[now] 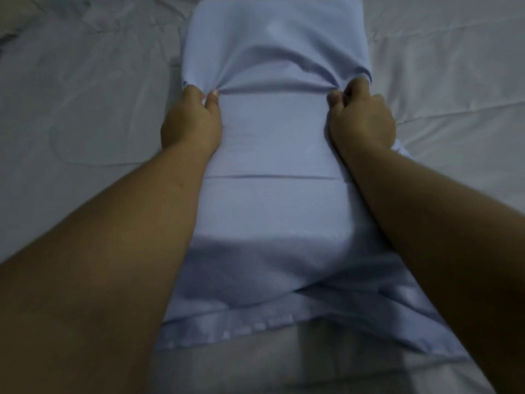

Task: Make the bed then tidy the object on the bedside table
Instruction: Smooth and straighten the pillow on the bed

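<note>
A long pillow (272,217) in a light blue cover lies lengthwise on the bed, running away from me. My left hand (193,120) pinches the blue pillowcase (275,49) at its left edge. My right hand (360,118) grips the same cloth at the right edge. The cloth bunches into folds between the two hands. The pillow's far end is wrapped in the cover. Loose blue fabric with a hemmed edge lies at the near end.
A pale, wrinkled bed sheet (85,115) spreads out on both sides of the pillow. The bedside table is outside the view.
</note>
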A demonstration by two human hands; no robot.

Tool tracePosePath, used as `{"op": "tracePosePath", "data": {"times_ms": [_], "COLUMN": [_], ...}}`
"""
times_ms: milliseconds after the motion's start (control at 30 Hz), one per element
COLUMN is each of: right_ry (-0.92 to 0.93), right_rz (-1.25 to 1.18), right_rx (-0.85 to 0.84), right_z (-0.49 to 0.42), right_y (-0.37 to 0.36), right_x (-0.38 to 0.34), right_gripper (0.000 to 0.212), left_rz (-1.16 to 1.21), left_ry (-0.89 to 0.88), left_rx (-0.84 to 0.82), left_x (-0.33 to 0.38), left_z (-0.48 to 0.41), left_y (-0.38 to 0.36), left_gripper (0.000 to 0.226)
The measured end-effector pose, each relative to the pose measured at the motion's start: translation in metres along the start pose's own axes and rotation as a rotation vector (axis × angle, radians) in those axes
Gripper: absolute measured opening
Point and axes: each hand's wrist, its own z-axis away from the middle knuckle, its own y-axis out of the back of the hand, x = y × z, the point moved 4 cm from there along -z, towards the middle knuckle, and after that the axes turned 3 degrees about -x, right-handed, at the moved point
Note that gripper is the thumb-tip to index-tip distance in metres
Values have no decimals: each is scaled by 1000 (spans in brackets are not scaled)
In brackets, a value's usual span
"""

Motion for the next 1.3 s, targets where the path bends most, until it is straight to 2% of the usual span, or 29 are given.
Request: {"op": "tracePosePath", "data": {"times_ms": [133,333,600,800,933,1000,1167,1233,1300], "right_ry": [64,105,-31,-100,-111,-136,-230,-256,-362], "right_rz": [-3,48,92,116,139,164,139,79,18], "right_rx": [29,-47,-244,-320,-329,-305,-183,-145,-179], "right_z": [21,84,205,298,341,347,315,284,249], "right_y": [26,62,123,168,189,198,218,218,205], "right_x": [-6,-8,25,48,59,60,58,57,62], "right_gripper": [41,43,39,31,29,30,39,44,52], "left_rz": [-24,-90,-147,-144,-101,-87,-60,-6,22], "left_ry": [-22,36,73,93,136,150,289,348,392], "left_rx": [4,-87,-221,-254,-306,-307,-289,-239,-231], "left_x": [5,-9,-26,-43,-56,-57,-59,-58,-59], "left_z": [26,97,226,325,373,381,345,317,286], "left_y": [27,64,109,144,158,164,172,175,170], "left_gripper": [45,43,42,34,38,44,33,37,47]}}
